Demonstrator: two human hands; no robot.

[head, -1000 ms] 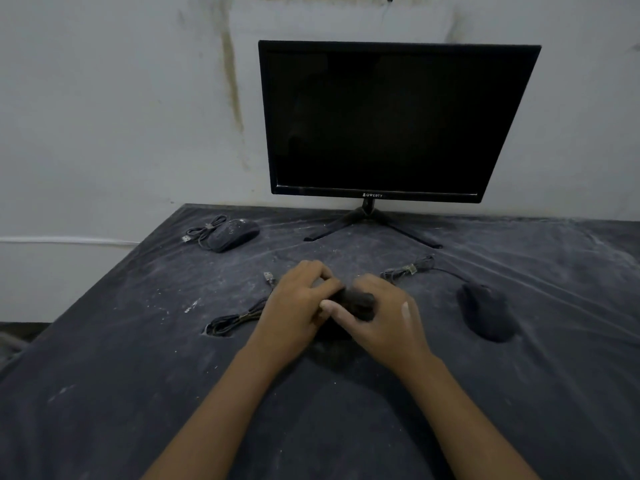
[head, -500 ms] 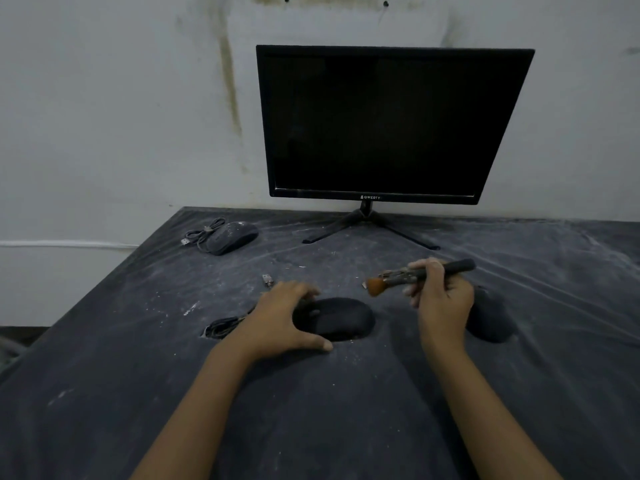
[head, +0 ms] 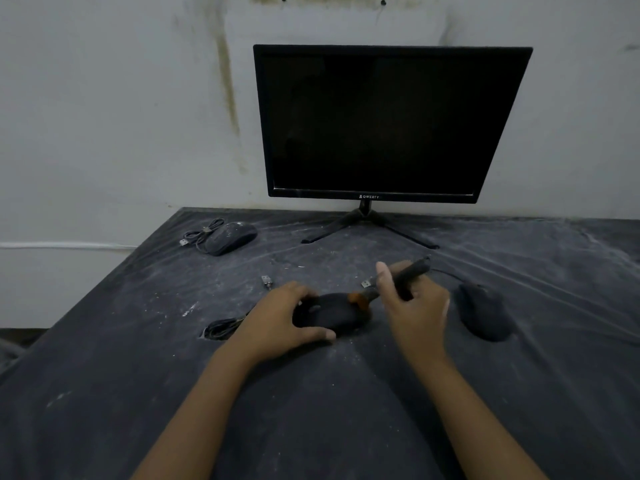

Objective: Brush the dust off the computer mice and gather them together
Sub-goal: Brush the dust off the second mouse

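The middle mouse (head: pixel 332 313) lies on the dusty tabletop (head: pixel 138 375) between the hands, its long axis running left to right. The left hand (head: pixel 280 323) grips its left end, and the right hand (head: pixel 415 306), just to its right, clasps a brush (head: pixel 417 268). The brush slants from its far-right handle tip down-left to orange bristles touching the mouse's right end. A second mouse (head: pixel 485 313) sits just right of that hand, and a third mouse (head: pixel 230 237) lies far left.
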